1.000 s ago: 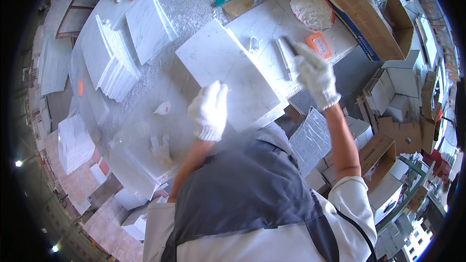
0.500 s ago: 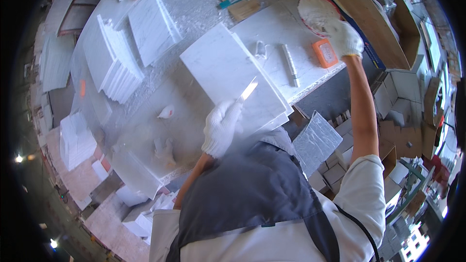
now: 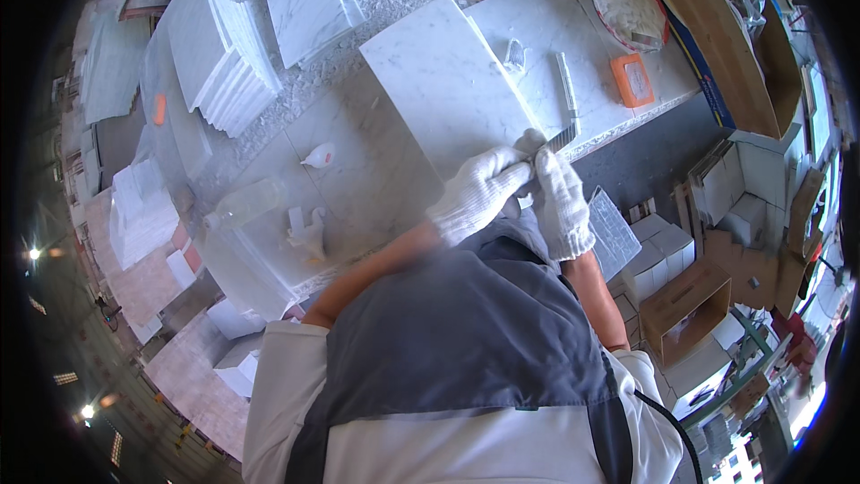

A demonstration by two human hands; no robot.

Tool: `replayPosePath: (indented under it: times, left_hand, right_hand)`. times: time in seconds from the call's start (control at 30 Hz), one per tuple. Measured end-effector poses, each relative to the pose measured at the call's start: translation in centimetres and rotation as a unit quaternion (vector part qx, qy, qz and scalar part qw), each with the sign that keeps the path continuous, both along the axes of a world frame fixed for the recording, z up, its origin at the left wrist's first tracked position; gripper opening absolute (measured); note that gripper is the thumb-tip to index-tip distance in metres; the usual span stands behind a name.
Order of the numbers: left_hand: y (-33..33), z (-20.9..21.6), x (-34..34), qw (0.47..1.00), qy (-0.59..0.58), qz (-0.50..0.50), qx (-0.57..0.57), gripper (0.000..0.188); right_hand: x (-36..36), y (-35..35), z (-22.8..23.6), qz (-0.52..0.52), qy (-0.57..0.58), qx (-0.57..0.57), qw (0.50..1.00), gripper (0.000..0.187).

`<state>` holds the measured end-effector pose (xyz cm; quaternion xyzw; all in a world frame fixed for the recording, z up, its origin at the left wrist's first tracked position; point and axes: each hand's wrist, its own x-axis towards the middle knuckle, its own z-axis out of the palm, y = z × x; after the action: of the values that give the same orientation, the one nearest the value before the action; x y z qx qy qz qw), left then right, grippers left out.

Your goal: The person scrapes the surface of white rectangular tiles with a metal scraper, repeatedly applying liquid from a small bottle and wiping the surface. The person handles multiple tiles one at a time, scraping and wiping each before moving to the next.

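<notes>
My two white-gloved hands meet at the near edge of a white marble tile [image 3: 443, 72]. From between them sticks the short metal blade of a putty knife [image 3: 563, 137], pointing up and right. My left hand [image 3: 488, 188] is closed around its handle, which the glove hides. My right hand [image 3: 564, 202] is closed with its fingertips against the base of the blade; what lies inside those fingers is hidden. Farther right stands a red-rimmed bowl [image 3: 630, 9] of white paste, with a flat metal piece at its near side. An orange box [image 3: 632, 81] lies nearby.
A pale tube [image 3: 566, 85] lies beside the tile. Stacked tiles [image 3: 219, 58] stand at the left, and a small white bottle [image 3: 318, 156] lies on the worktable. A cardboard box [image 3: 743, 45] borders the right; an open carton [image 3: 685, 314] stands below.
My right hand has come back from the bowl to meet my left hand. The left hand has shifted right and nearer with the putty knife. The whole view has shifted.
</notes>
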<state>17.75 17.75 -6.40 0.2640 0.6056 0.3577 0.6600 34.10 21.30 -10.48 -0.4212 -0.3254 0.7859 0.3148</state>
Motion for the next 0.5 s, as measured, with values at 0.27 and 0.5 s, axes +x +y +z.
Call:
replayPosePath:
  times: [0.27,0.5]
  left_hand:
    - [3.6,-3.1,-4.9,0.758,0.502,-0.173,0.379,0.029]
    - [2.8,-4.4,-3.8,0.478,0.665,-0.408,0.404,0.058]
  right_hand:
    - [4.6,1.4,3.9,-0.19,-0.01,0.056,0.98,0.038]
    - [7.9,-0.2,5.5,-0.312,-0.093,0.062,0.944,0.043]
